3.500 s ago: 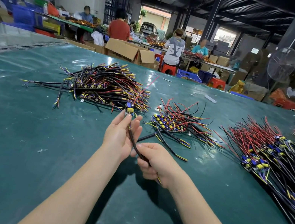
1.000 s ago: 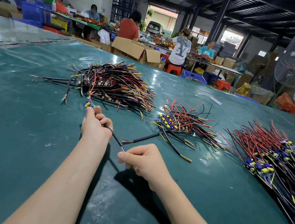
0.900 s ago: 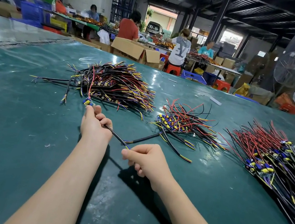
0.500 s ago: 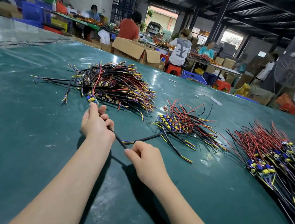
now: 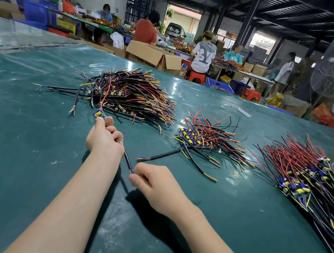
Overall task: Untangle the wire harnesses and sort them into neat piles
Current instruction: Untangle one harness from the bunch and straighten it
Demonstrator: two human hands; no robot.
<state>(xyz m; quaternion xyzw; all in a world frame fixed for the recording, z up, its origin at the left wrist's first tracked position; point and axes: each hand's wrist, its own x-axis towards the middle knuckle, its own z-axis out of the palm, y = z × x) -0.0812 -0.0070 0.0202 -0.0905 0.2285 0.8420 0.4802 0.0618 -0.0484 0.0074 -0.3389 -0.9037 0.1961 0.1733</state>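
Wire harness (image 5: 126, 159) (red lead (image 5: 104, 98) perhaps tangled) meets nearby pile (image 5: 136, 94).

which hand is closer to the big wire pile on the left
Left. The left hand is just short of the wire pile; the right hand is farther back.

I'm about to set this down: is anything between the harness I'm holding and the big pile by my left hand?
Nothing visible. The harness, held in the left hand and right hand, has its connector end at the near edge of the big pile, over bare mat. A stray cable lies off to the right.
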